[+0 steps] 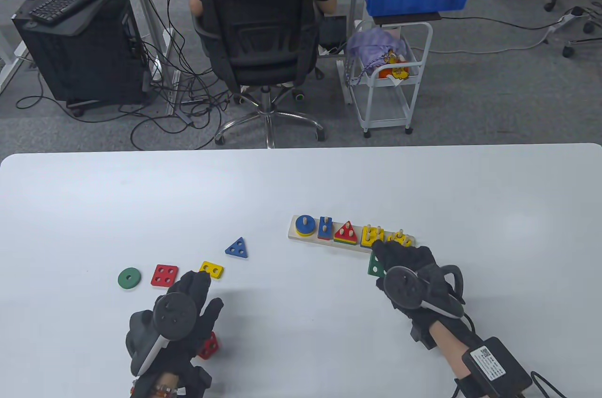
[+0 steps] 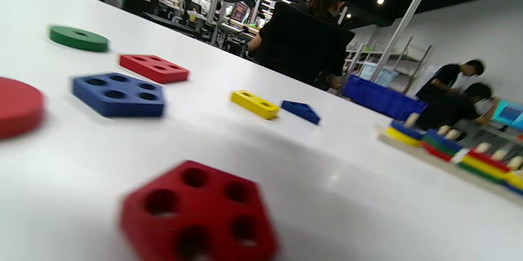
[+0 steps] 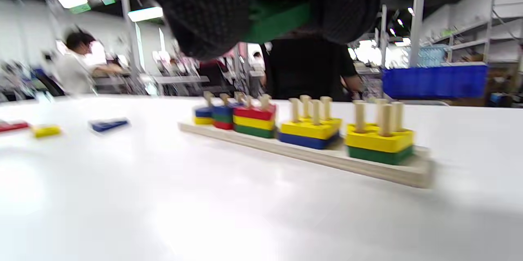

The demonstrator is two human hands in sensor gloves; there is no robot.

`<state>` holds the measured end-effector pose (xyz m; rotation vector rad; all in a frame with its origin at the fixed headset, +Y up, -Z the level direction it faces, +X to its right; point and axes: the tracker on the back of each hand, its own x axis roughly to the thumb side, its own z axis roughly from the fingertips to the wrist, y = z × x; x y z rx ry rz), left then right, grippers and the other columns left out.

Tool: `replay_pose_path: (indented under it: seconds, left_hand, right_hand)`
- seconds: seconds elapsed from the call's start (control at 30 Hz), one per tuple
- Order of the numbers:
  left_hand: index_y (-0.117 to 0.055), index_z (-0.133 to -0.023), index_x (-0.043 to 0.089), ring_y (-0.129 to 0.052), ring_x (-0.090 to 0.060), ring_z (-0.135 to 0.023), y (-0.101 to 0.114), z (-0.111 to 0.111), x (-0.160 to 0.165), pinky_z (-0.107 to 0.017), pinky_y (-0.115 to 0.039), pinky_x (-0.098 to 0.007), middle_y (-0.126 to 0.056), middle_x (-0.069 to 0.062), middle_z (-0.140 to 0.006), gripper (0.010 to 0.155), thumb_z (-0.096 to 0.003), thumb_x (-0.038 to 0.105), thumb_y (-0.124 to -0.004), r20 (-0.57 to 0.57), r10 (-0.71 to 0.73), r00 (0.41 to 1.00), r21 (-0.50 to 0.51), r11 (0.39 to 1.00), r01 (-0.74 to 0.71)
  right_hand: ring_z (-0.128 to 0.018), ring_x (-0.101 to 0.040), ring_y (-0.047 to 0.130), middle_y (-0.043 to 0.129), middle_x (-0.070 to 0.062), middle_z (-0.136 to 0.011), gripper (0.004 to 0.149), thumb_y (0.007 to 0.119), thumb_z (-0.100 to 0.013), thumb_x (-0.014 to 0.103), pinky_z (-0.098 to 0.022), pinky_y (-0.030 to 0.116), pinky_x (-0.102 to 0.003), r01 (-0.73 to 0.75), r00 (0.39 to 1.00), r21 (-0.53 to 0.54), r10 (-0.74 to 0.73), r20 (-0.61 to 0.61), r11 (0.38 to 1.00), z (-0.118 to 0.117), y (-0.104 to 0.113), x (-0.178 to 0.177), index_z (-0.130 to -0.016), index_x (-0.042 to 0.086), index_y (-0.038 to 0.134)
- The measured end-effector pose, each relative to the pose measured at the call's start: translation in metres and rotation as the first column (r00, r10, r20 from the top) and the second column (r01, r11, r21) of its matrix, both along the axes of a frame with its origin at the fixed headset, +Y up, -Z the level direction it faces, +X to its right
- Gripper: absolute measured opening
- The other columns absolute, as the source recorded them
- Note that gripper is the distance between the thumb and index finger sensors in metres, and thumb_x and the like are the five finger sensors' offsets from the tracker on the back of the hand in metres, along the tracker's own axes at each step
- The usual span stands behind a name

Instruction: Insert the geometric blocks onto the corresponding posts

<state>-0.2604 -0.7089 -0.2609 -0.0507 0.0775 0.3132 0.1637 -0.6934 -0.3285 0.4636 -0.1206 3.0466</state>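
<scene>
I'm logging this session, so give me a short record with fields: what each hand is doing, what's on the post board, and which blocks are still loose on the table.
right hand: holds a green block just short of the post board
left hand: over the table by a red pentagon block, grip unclear
post board: five post groups, each with blocks stacked
loose blocks: green ring, red square, yellow rectangle, blue triangle, blue square, red disc

From up top I've got my right hand (image 1: 414, 275) gripping a green block (image 1: 375, 265) just beside the peg board (image 1: 301, 239). My left hand (image 1: 181, 308) hangs over a red block (image 1: 208, 346), near the yellow rectangle (image 1: 211, 269).
</scene>
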Motion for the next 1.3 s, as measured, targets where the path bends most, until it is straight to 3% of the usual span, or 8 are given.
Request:
replay_pose_path:
  seconds: [0.17,0.4,0.73,0.97,1.3]
  left_hand:
    - [-0.047,-0.112,0.035,-0.051,-0.025,-0.119,0.002,0.002,-0.004,-0.084,-0.039,-0.061,-0.045,0.003,-0.125,0.068,-0.0516,0.059,-0.066,-0.047,-0.056,0.997,0.038,0.998,0.058]
    - [-0.049,-0.112,0.035,-0.052,-0.026,-0.118,-0.004,0.001,-0.006,-0.084,-0.041,-0.06,-0.047,0.003,-0.125,0.067,-0.0513,0.059,-0.066,-0.047,-0.102,0.994,0.001,0.995,0.102]
    - [-0.05,-0.112,0.035,-0.054,-0.026,-0.118,-0.009,-0.002,-0.006,-0.084,-0.043,-0.06,-0.049,0.003,-0.124,0.067,-0.0515,0.059,-0.065,-0.043,-0.116,0.992,-0.045,0.992,0.114]
    - [-0.051,-0.111,0.036,-0.056,-0.026,-0.117,-0.008,-0.001,-0.002,-0.083,-0.045,-0.058,-0.05,0.003,-0.124,0.065,-0.052,0.057,-0.067,0.003,-0.104,0.995,-0.067,0.992,0.104]
    - [-0.058,-0.108,0.035,-0.075,-0.025,-0.107,-0.006,0.004,0.012,-0.08,-0.059,-0.053,-0.066,0.002,-0.118,0.065,-0.0488,0.054,-0.077,0.098,-0.178,0.979,-0.134,0.973,0.19]
  right_hand:
    - [-0.093,-0.042,0.071,0.061,-0.014,-0.107,0.069,0.084,-0.045,0.03,-0.067,0.052,-0.073,-0.077,0.992,-0.033,0.08,0.098,0.996,-0.037,0.002,-0.006,-0.106,0.018,0.053]
    - [-0.093,-0.04,0.074,0.065,-0.009,-0.107,0.068,0.086,-0.044,0.032,-0.068,0.053,-0.072,-0.124,0.97,-0.106,0.143,0.198,0.987,-0.078,-0.016,-0.017,-0.104,0.023,0.056]
    - [-0.092,-0.04,0.076,0.067,-0.007,-0.107,0.067,0.086,-0.044,0.032,-0.067,0.054,-0.072,-0.055,0.965,-0.135,0.087,0.246,0.989,-0.096,-0.032,-0.016,-0.103,0.024,0.056]
    - [-0.098,-0.042,0.068,0.06,-0.014,-0.109,0.068,0.084,-0.045,0.033,-0.067,0.053,-0.073,-0.042,0.977,-0.127,0.067,0.202,0.991,-0.086,-0.038,-0.015,-0.105,0.021,0.054]
    - [-0.095,-0.043,0.071,0.063,-0.015,-0.108,0.065,0.082,-0.047,0.037,-0.065,0.057,-0.072,0.062,0.993,-0.069,-0.054,0.105,0.996,-0.025,-0.016,0.002,-0.104,0.02,0.056]
